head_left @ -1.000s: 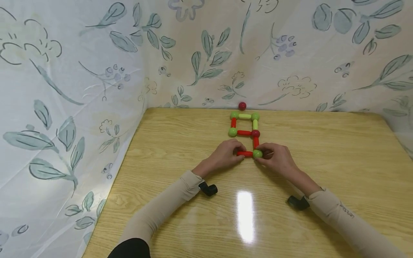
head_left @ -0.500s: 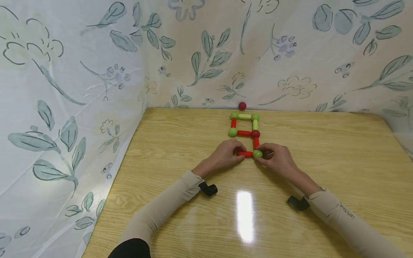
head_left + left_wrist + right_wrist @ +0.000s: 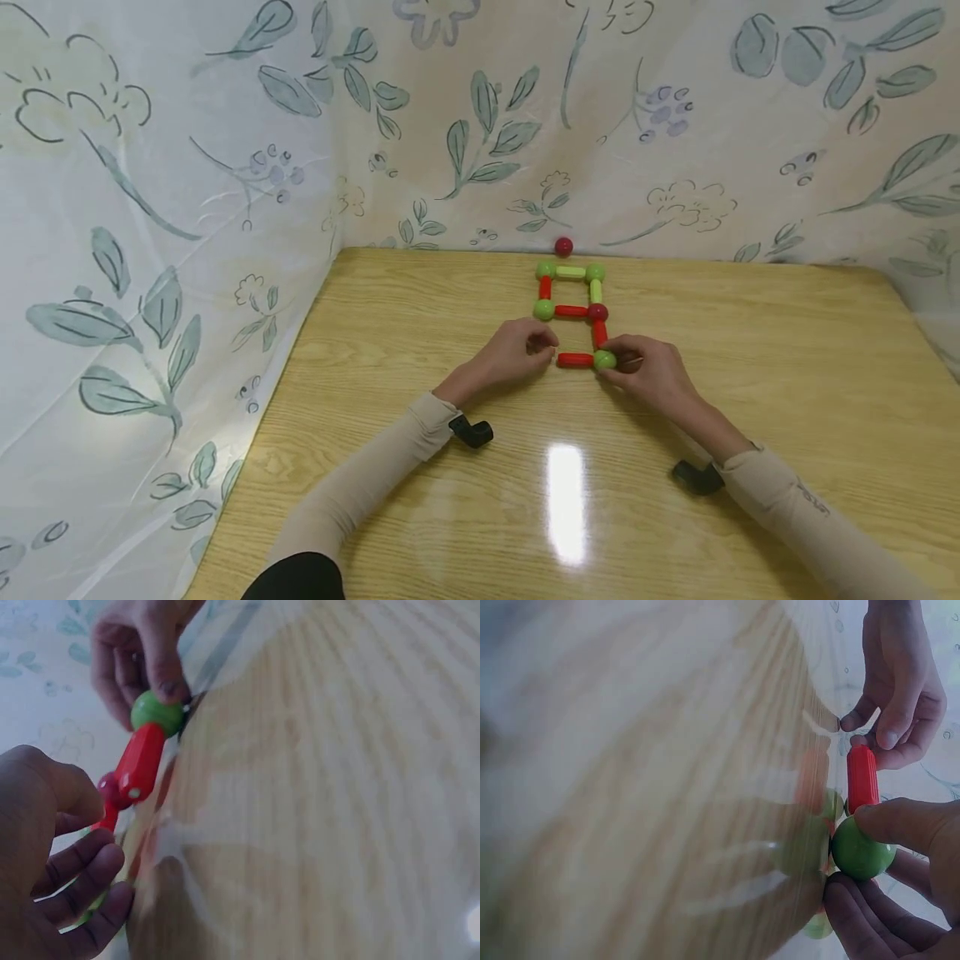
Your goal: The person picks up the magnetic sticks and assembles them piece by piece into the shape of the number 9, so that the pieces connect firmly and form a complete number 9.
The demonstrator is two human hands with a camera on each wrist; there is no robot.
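Observation:
My right hand (image 3: 652,371) pinches a green ball (image 3: 604,360) between thumb and fingers, low at the table, as the right wrist view shows. From that ball a red rod (image 3: 575,360) points left, its far end free. A second red rod (image 3: 600,334) runs back to a dark red ball (image 3: 597,312), the near right corner of a square of rods and balls. My left hand (image 3: 513,352) holds nothing; its loosely bent fingers stand just left of the free rod end. In the left wrist view that rod (image 3: 141,763) is apart from the fingertips.
The square has green balls, such as the near left one (image 3: 543,309), and red and yellow-green rods. A loose dark red ball (image 3: 564,247) lies behind it at the table's back edge. A floral cloth (image 3: 465,125) hangs behind the wooden table (image 3: 750,375) and to its left.
My left hand has let go of the red rod and drawn back a little to the left. My right hand keeps its hold on the green ball.

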